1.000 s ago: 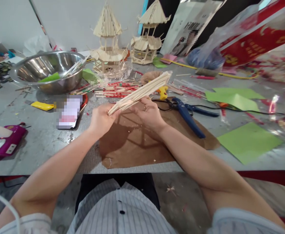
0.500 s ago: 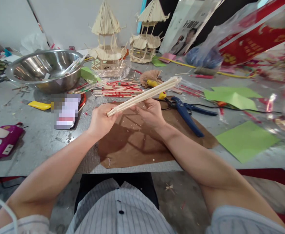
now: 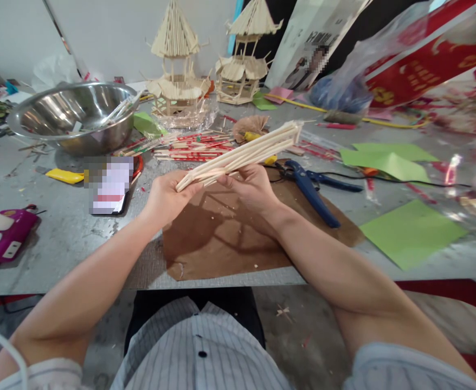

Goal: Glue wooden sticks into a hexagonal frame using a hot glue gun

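At the far left of the desk (image 3: 79,265) sits a purple plastic box (image 3: 10,238). A round, shiny steel bowl (image 3: 38,116) is in the upper left of the frame, above a yellow craft knife (image 3: 64,175) and a flat phone (image 3: 114,187). In the middle, the left hand (image 3: 165,195) pinches the low end of a pale stick frame (image 3: 242,155). The frame is held up, slanting toward the upper right. It has just tipped, so its thin, straight sticks show wider than a moment ago; this seems to be turning, not gluing. The right hand (image 3: 256,189) grips its lower edge. Under them lies a smooth brown sheet (image 3: 230,244). Right of that are blue-handled cutters (image 3: 313,197), then flat green paper (image 3: 415,233).
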`<state>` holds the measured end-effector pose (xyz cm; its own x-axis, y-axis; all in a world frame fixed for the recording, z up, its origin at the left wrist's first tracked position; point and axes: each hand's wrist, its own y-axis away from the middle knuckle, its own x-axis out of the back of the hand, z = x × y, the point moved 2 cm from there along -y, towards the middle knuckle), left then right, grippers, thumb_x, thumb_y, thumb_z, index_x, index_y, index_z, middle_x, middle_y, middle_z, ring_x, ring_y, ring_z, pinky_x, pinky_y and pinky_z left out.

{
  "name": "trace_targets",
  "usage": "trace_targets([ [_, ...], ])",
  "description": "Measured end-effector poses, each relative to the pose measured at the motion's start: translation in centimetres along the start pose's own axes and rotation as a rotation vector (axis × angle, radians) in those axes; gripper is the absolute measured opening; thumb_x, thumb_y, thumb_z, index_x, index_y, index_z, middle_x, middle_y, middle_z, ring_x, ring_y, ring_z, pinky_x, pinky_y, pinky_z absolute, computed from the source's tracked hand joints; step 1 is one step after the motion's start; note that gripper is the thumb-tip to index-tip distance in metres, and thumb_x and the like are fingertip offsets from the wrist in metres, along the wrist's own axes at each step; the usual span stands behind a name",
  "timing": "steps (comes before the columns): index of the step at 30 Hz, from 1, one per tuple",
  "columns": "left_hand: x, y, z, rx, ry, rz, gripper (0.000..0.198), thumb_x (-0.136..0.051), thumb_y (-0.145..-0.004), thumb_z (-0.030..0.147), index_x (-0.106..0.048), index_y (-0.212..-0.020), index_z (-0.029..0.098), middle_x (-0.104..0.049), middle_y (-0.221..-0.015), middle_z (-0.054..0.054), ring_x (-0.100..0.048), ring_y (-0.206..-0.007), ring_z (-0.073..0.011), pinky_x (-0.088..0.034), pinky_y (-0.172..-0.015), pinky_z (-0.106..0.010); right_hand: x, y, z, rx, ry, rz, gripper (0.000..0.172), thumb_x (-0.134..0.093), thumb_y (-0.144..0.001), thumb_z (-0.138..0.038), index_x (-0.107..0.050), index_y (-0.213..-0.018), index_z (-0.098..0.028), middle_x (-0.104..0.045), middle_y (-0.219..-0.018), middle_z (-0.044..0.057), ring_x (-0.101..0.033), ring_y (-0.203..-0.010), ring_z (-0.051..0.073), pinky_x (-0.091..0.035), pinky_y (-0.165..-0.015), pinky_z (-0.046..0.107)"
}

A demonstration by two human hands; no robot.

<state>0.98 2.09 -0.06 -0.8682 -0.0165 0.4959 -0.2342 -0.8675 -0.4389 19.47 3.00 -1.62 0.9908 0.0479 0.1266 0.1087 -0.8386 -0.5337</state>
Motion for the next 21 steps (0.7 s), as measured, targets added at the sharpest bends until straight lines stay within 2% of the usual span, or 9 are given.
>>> trace_targets([
  [4,0.77,-0.39,0.21,0.01,-0.023,-0.098,0.025,-0.057,-0.075,0.035,-0.07,-0.081,0.015,-0.061,-0.061,0.001,-0.05,-0.056,-0.0109,-0.036,-0.051,-0.023,0.11,0.02,0.57,-0.029,-0.066,0.058,0.024,-0.074,-0.063,-0.043,-0.07,-0.077,-0.024,-0.069,-0.078,-0.003,-0.063,-0.08,0.016,-0.047,-0.083,0.031],
  [9,0.88,-0.49,-0.11,0.04,-0.033,-0.067,0.025,-0.059,-0.072,0.037,-0.063,-0.061,0.015,-0.054,-0.054,0.001,-0.047,-0.055,-0.0106,-0.035,-0.052,-0.023,0.31,0.0,0.78,-0.031,-0.147,0.136,0.025,-0.077,-0.059,-0.041,-0.069,-0.077,-0.027,-0.069,-0.078,-0.005,-0.063,-0.078,0.014,-0.048,-0.081,0.03],
  [14,0.61,-0.39,-0.44,0.099,0.053,-0.065,0.032,-0.06,-0.072,0.045,-0.061,-0.059,0.015,-0.05,-0.051,0.002,-0.044,-0.052,-0.0098,-0.032,-0.047,-0.022,0.17,-0.02,0.57,-0.057,-0.136,0.14,0.03,-0.078,-0.057,-0.044,-0.068,-0.077,-0.025,-0.069,-0.077,-0.004,-0.063,-0.081,0.016,-0.047,-0.084,0.033],
  [21,0.63,-0.51,-0.6,0.056,-0.027,-0.024,0.031,-0.059,-0.072,0.043,-0.062,-0.058,0.016,-0.053,-0.054,0.001,-0.047,-0.054,-0.0111,-0.035,-0.051,-0.024,0.01,0.04,0.58,-0.068,-0.163,0.141,0.029,-0.078,-0.056,-0.044,-0.068,-0.076,-0.026,-0.068,-0.075,-0.004,-0.063,-0.077,0.015,-0.047,-0.081,0.031],
])
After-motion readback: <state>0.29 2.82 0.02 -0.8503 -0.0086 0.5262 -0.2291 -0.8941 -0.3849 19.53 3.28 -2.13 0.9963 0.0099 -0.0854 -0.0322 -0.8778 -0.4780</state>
